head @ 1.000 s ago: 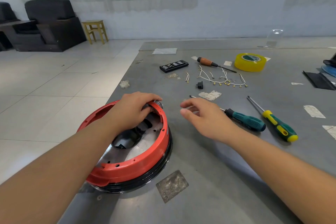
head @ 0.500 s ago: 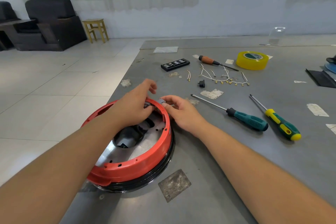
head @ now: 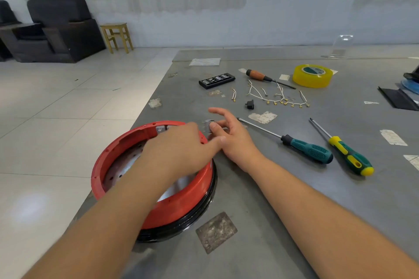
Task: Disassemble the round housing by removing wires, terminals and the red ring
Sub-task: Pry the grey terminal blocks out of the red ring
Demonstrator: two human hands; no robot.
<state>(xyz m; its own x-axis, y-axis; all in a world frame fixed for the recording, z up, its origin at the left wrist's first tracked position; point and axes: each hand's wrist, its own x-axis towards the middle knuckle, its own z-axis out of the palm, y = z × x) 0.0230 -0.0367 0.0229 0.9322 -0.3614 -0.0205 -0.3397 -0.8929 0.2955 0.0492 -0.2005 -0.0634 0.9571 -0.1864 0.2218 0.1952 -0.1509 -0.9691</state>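
The round housing [head: 195, 217], a black base topped by the red ring [head: 108, 156], sits at the table's near left corner. My left hand [head: 181, 147] lies palm down across the ring's far right rim, its fingers stretched toward my right hand. My right hand [head: 231, 136] is just outside that rim, where its thumb and a lower finger pinch a small grey metal part [head: 206, 124] while the index finger sticks out straight. Another grey part [head: 160, 130] shows inside the far rim. Loose white wires with gold terminals [head: 278, 97] lie farther back on the table.
A teal screwdriver [head: 306, 149] and a yellow-green screwdriver [head: 350, 157] lie right of my hands. Farther back are an orange-handled screwdriver [head: 259, 75], yellow tape [head: 311, 75], a black bit case [head: 216, 80] and a small black part [head: 249, 104]. The table's left edge [head: 145, 106] runs beside the housing.
My right hand came in from the open table to the ring's far right rim and took hold of the grey part. My left hand slid rightward and flattened across the rim.
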